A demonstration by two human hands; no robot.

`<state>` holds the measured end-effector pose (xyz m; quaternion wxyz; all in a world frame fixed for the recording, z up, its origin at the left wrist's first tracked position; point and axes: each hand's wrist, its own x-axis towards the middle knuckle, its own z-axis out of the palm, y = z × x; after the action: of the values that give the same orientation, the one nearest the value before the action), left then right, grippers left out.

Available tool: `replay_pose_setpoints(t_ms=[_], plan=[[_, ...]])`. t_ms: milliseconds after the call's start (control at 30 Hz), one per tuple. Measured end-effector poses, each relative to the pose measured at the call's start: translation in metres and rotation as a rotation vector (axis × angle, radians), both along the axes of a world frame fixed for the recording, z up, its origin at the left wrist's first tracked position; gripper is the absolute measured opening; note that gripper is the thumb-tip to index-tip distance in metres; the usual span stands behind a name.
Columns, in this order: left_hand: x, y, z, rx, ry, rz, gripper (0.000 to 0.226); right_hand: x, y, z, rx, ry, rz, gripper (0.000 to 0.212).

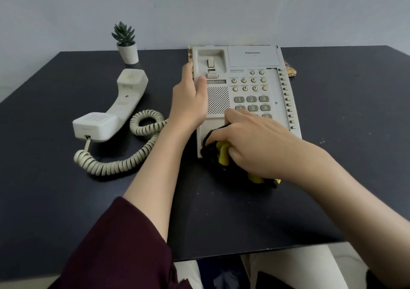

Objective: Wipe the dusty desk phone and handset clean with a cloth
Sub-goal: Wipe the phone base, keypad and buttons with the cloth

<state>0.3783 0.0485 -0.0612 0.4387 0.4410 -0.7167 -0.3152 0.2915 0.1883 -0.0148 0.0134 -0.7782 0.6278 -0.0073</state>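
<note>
The right hand [250, 142] has its grip closed round a bunched-up cloth [221, 153], black with yellow bits poking out, and it is pushing that cloth down on the near left corner of the desk phone [246, 84]. The fingers are curled over the cloth, so most of the cloth is hidden under the hand. The cloth looks soft and squashy; I think it will fold into any shape and can be pushed into the small gaps between the buttons. The left hand [190, 97] holds the left side of the phone, thumb on top near the speaker holes, fingers wrapped round the edge, so its grip is closed on the phone body. That seems a good place to hold, because the phone looks like light, hard plastic and would likely slide on the smooth dark bench [343, 133] if nobody kept it in place. The buttons and the little hook switch look like the weak parts, so rubbing there should be gentle. The handset [111, 115] lies off its cradle, on the bench to the left of the phone, well apart from both hands. It looks stiff and easy to pick up by its thin middle. Its curly cord [124, 162] is springy and may tug back. A small potted plant [126, 44] stands behind the handset.
</note>
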Motion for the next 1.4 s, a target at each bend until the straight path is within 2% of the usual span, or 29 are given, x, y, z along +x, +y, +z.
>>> replay_pose_setpoints(t_ms=[167, 300, 367, 500, 667, 767, 900, 1100, 1300, 1400], plan=[[0.0, 0.0, 0.001, -0.006, 0.007, -0.016, 0.042, 0.002, 0.002, 0.008, 0.074, -0.024, -0.057, 0.049], [-0.001, 0.001, 0.0, -0.028, 0.011, -0.016, 0.042, 0.001, 0.01, 0.008, 0.012, 0.011, -0.171, 0.019], [-0.002, 0.002, 0.0, -0.036, 0.026, -0.017, 0.043, -0.004, 0.021, 0.008, 0.025, -0.017, -0.174, 0.014], [-0.003, 0.0, -0.002, -0.042, 0.037, -0.008, 0.044, -0.014, 0.051, 0.013, 0.064, -0.156, -0.271, 0.018], [-0.005, 0.0, -0.003, -0.027, 0.028, -0.003, 0.045, -0.01, 0.04, 0.014, -0.123, -0.249, -0.383, 0.026], [-0.004, -0.001, -0.004, -0.02, 0.036, -0.004, 0.045, 0.0, 0.022, 0.001, -0.131, -0.173, -0.345, 0.026], [-0.006, -0.002, -0.006, -0.048, 0.022, 0.007, 0.045, 0.011, 0.024, -0.017, -0.103, 0.063, -0.32, 0.044], [-0.007, -0.001, -0.005, -0.053, 0.019, 0.007, 0.045, 0.009, 0.035, -0.018, -0.068, 0.105, -0.297, 0.044], [-0.005, 0.002, -0.003, -0.047, 0.015, 0.011, 0.043, 0.022, 0.039, -0.011, -0.005, 0.077, -0.318, 0.018], [-0.005, 0.002, -0.002, -0.065, 0.016, 0.014, 0.043, 0.024, 0.03, -0.007, -0.006, -0.021, -0.335, 0.005]])
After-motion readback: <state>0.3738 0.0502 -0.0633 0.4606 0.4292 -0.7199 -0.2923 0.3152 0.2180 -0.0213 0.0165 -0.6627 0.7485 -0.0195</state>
